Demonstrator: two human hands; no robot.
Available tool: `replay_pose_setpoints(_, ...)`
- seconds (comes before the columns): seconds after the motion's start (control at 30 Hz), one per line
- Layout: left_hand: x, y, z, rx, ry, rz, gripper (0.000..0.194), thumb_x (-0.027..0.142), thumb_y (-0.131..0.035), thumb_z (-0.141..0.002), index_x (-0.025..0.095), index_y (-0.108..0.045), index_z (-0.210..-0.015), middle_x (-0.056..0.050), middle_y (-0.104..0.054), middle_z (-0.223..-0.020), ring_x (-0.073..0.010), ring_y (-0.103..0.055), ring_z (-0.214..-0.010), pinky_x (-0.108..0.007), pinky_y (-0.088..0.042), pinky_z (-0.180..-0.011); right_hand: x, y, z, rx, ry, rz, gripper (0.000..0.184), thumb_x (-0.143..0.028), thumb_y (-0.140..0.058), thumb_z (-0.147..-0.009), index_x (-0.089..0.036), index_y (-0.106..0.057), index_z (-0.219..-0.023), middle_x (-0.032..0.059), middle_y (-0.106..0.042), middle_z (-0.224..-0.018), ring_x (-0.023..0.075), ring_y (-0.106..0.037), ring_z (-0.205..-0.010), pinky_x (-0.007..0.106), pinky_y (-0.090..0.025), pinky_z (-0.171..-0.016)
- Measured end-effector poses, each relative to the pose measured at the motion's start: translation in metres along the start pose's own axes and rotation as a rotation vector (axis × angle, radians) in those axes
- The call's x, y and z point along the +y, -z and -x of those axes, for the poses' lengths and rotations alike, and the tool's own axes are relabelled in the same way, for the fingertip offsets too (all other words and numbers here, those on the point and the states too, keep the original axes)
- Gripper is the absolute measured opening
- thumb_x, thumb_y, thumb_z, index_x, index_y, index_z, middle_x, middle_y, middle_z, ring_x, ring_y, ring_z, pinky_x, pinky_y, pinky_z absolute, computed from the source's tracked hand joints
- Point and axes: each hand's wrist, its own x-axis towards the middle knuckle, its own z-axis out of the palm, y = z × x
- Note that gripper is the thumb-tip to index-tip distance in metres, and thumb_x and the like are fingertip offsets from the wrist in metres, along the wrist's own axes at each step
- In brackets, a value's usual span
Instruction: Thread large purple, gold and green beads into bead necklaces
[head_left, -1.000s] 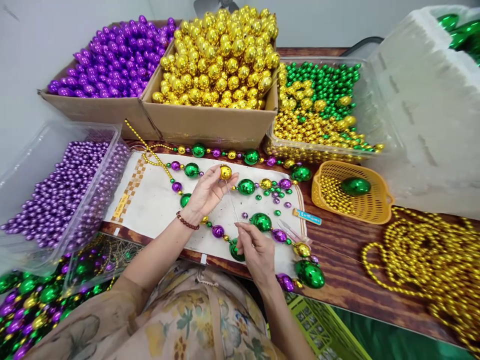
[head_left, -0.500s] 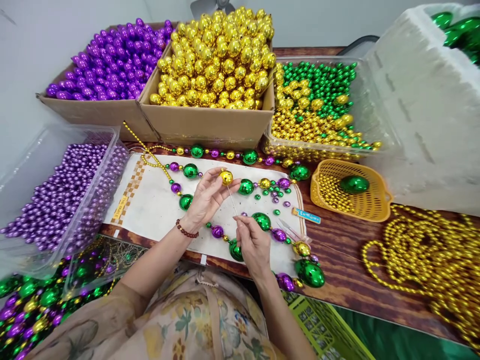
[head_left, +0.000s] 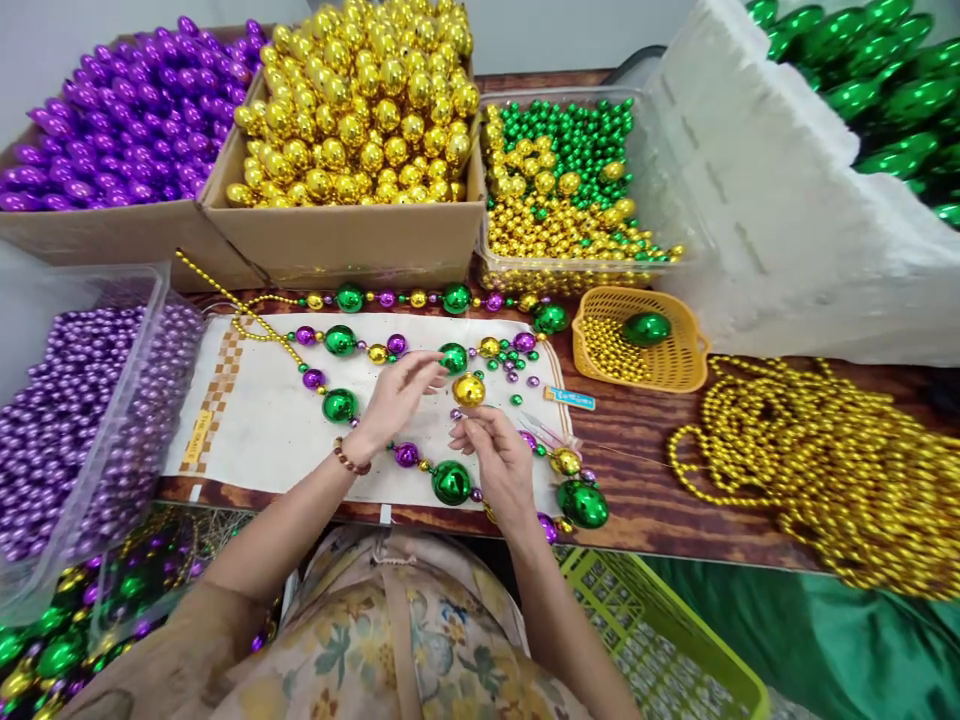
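Observation:
My left hand [head_left: 405, 396] is open over the white cloth [head_left: 259, 430], fingers stretched toward the right with nothing seen in them. To its right, my right hand [head_left: 498, 462] is closed in a pinch; the thin needle seen in it half a second ago is mostly hidden now. Just above these fingertips is a shiny gold bead [head_left: 469, 390], apart from my left fingers. A small purple bead [head_left: 456, 414] sits by the right fingertips. Around both hands lies a bead strand with large green beads [head_left: 451, 482] and purple beads [head_left: 406, 455].
Behind stand cardboard boxes of purple beads [head_left: 150, 120] and gold beads [head_left: 360, 110]. A clear bin [head_left: 577, 265] holds green and gold beads; another [head_left: 161, 310] holds small purple ones. To the right are a yellow basket [head_left: 686, 370], gold bead chains [head_left: 810, 460] and a foam box [head_left: 757, 200].
My left hand has let go of the gold bead and drawn away to the left. The bead now sits close above my right fingers. The view has shifted to the right.

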Motion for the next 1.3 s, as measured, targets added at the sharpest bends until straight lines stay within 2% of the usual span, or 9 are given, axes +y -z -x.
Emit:
replay_pose_setpoints(0.1, -0.004, -0.019, -0.022, -0.204, -0.167, -0.649, 0.021, 0.021, -0.051, -0.096, 0.018, -0.069, -0.105, -0.011, -0.068, -0.117, -0.0225, -0.067, -0.095, -0.033, -0.050, -0.080, -0.001, 0.007, 0.006, 0.045, 0.011, -0.036, 0.012, -0.031, -0.059, -0.093, -0.020, -0.064, -0.095, 0.0011, -0.072, -0.077, 0.0133, -0.068, -0.061, 0.024, -0.050, -0.057)
replay_pose_setpoints(0.17, -0.006, -0.037, -0.034, -0.369, -0.187, -0.928, 0.024, 0.020, -0.047, -0.097, 0.017, -0.068, -0.108, -0.012, -0.066, -0.118, -0.0216, -0.067, -0.086, -0.031, -0.048, -0.071, 0.000, 0.009, 0.010, 0.059, 0.027, -0.053, 0.012, -0.030, -0.060, -0.093, -0.020, -0.065, -0.095, 0.0013, -0.073, -0.077, 0.0134, -0.068, -0.060, 0.024, -0.050, -0.056)
replay_pose_setpoints(0.3, -0.016, -0.068, -0.052, -0.493, -0.178, -1.185, 0.029, 0.020, -0.039, -0.100, 0.015, -0.064, -0.113, -0.015, -0.061, -0.118, -0.0208, -0.067, -0.080, -0.029, -0.045, -0.063, 0.005, 0.011, 0.015, 0.111, 0.054, -0.063, 0.012, -0.030, -0.062, -0.093, -0.019, -0.066, -0.091, 0.0013, -0.074, -0.075, 0.0133, -0.066, -0.056, 0.024, -0.052, -0.055)
replay_pose_setpoints(0.4, -0.025, -0.074, -0.057, -0.500, -0.200, -1.193, 0.031, 0.017, -0.038, -0.099, 0.013, -0.063, -0.116, -0.018, -0.058, -0.122, -0.0226, -0.067, -0.084, -0.030, -0.046, -0.064, 0.008, 0.012, 0.016, 0.124, 0.068, -0.050, 0.013, -0.031, -0.063, -0.093, -0.018, -0.067, -0.090, 0.0013, -0.074, -0.073, 0.0143, -0.067, -0.056, 0.026, -0.054, -0.055)
replay_pose_setpoints(0.53, -0.021, -0.059, -0.052, -0.378, -0.176, -0.837, 0.021, 0.016, -0.050, -0.094, 0.014, -0.066, -0.107, -0.015, -0.062, -0.115, -0.0230, -0.066, -0.089, -0.032, -0.049, -0.075, 0.007, 0.014, 0.014, 0.137, 0.067, -0.035, 0.015, -0.031, -0.064, -0.092, -0.017, -0.069, -0.092, 0.0027, -0.074, -0.075, 0.0149, -0.068, -0.058, 0.026, -0.055, -0.055)
replay_pose_setpoints(0.73, 0.007, 0.001, -0.032, -0.043, 0.095, 0.373, 0.023, 0.034, -0.067, -0.088, 0.018, -0.072, -0.104, -0.006, -0.070, -0.091, -0.0144, -0.068, -0.074, -0.026, -0.051, -0.068, 0.006, 0.010, 0.009, 0.118, 0.084, -0.030, 0.013, -0.028, -0.064, -0.091, -0.018, -0.071, -0.088, 0.0011, -0.072, -0.071, 0.0132, -0.066, -0.056, 0.024, -0.054, -0.054)
replay_pose_setpoints(0.83, 0.021, 0.025, -0.023, 0.017, 0.147, 0.711, 0.025, 0.032, -0.073, -0.085, 0.016, -0.072, -0.105, -0.006, -0.072, -0.089, -0.0154, -0.072, -0.079, -0.028, -0.055, -0.077, 0.006, 0.007, 0.005, 0.071, 0.129, 0.021, 0.012, -0.025, -0.063, -0.091, -0.018, -0.071, -0.087, -0.0017, -0.067, -0.063, 0.0113, -0.062, -0.052, 0.022, -0.052, -0.051)
replay_pose_setpoints(1.07, 0.032, 0.037, -0.017, 0.160, 0.202, 0.949, 0.004, 0.015, -0.069, -0.088, 0.013, -0.069, -0.092, -0.004, -0.072, -0.086, -0.0185, -0.075, -0.083, -0.041, -0.055, -0.097, 0.006, 0.004, 0.005, -0.023, 0.199, 0.133, 0.012, -0.022, -0.061, -0.092, -0.018, -0.073, -0.089, -0.0041, -0.060, -0.056, 0.0097, -0.057, -0.048, 0.020, -0.049, -0.048)
replay_pose_setpoints(1.3, 0.029, 0.035, -0.016, 0.168, 0.188, 0.937, 0.010, 0.015, -0.073, -0.084, 0.014, -0.068, -0.092, -0.003, -0.072, -0.082, -0.0178, -0.075, -0.079, -0.038, -0.058, -0.090, 0.008, 0.005, 0.007, -0.021, 0.152, 0.146, 0.013, -0.025, -0.061, -0.093, -0.018, -0.072, -0.092, -0.0046, -0.060, -0.057, 0.0092, -0.057, -0.045, 0.020, -0.049, -0.047)
